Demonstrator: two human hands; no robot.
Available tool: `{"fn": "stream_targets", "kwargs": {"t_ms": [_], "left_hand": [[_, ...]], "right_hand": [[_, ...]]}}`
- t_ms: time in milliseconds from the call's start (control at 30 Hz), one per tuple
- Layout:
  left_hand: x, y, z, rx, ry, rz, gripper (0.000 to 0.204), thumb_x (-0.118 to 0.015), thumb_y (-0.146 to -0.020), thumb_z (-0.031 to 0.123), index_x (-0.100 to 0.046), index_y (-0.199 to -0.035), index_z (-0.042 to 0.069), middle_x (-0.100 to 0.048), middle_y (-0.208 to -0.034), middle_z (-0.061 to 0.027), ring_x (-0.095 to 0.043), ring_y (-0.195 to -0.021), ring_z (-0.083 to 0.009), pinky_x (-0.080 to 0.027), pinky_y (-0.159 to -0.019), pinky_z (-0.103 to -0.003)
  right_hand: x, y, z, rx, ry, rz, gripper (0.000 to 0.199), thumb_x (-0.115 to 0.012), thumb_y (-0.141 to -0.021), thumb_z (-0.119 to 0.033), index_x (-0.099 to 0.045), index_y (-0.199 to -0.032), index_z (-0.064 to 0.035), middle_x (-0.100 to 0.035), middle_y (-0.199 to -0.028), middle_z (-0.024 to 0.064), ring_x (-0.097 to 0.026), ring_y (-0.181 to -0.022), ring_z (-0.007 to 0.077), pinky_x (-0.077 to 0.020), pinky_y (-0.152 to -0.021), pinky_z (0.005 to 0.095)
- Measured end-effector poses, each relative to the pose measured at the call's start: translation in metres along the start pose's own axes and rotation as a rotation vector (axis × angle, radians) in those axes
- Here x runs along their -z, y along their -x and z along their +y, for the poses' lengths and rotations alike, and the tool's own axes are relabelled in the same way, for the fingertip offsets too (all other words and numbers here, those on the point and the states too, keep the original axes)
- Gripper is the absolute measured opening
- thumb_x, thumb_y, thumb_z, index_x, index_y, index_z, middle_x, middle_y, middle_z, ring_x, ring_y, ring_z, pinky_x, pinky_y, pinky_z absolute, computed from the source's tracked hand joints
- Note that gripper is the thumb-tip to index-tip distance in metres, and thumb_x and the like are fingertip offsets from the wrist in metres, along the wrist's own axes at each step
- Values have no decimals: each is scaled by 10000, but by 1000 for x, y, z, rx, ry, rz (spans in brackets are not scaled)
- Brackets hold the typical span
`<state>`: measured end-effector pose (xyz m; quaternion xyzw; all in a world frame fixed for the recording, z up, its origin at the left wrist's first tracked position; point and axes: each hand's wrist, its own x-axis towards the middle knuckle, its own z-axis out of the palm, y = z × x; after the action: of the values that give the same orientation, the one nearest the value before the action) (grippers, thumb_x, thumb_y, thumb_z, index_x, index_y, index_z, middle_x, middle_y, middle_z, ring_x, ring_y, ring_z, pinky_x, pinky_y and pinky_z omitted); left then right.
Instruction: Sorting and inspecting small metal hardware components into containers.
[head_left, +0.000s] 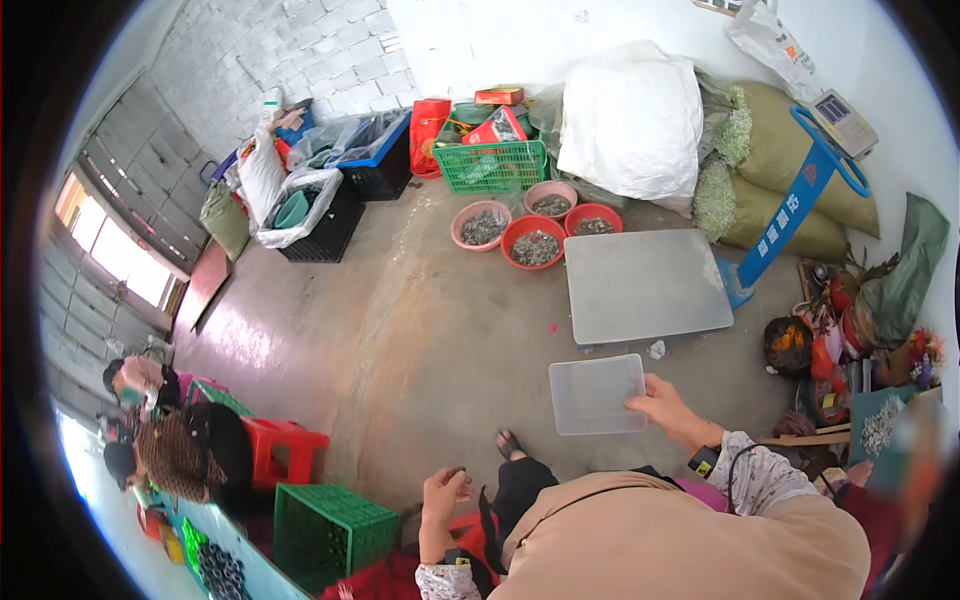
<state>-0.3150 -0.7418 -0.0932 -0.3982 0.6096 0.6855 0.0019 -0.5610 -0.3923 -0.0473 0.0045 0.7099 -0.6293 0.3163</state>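
My right hand (662, 408) grips the right edge of a translucent square plastic tray (592, 396), thumb on top. The tray is held level above the floor, just on the near side of a platform scale's grey plate (648, 288). Nothing shows lying in the tray. My left hand (446, 496) is raised at the lower middle with its fingers curled in. Whatever may be between those fingers is too small to make out. A green plastic crate (335, 525) stands to the left of this hand, apart from it.
Basins of small metallic-looking pieces, one a red basin (532, 243), stand beyond the scale. The scale's blue post (785, 215) rises at right. A green basket (490, 165) and a white sack (630, 125) line the back. Two people sit left near a red stool (285, 450).
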Motion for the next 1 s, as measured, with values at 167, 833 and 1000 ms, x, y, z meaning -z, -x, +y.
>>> {"fn": "stream_targets", "kwargs": {"t_ms": [167, 833, 1000], "left_hand": [[48, -126, 64, 101, -113, -21, 342, -595, -881, 154, -584, -1139, -70, -671, -883, -154, -662, -684, -216, -559, -609, -320], [-51, -676, 372, 88, -629, -626, 310, -612, -839, 139, -620, -1073, -64, -658, -815, -114, -643, -622, -162, -506, -547, -257], [-59, -770, 399, 173, -655, -633, 300, -613, -844, 130, -618, -1072, -64, -656, -824, -114, -643, -627, -164, -510, -547, -259]], "right_hand": [[-28, -101, -18, -109, -65, 52, 485, -670, -785, -158, -521, -1217, 6, -619, -1092, 82, -595, -936, 172, -501, -644, 333], [-130, -420, -99, -360, -402, 628, 487, -688, -744, -161, -557, -1181, 10, -631, -930, 54, -580, -780, 117, -407, -525, 240], [-133, -522, -125, -389, -437, 631, 526, -681, -765, -136, -505, -1240, 8, -623, -1010, 70, -590, -862, 131, -442, -566, 244]]}}
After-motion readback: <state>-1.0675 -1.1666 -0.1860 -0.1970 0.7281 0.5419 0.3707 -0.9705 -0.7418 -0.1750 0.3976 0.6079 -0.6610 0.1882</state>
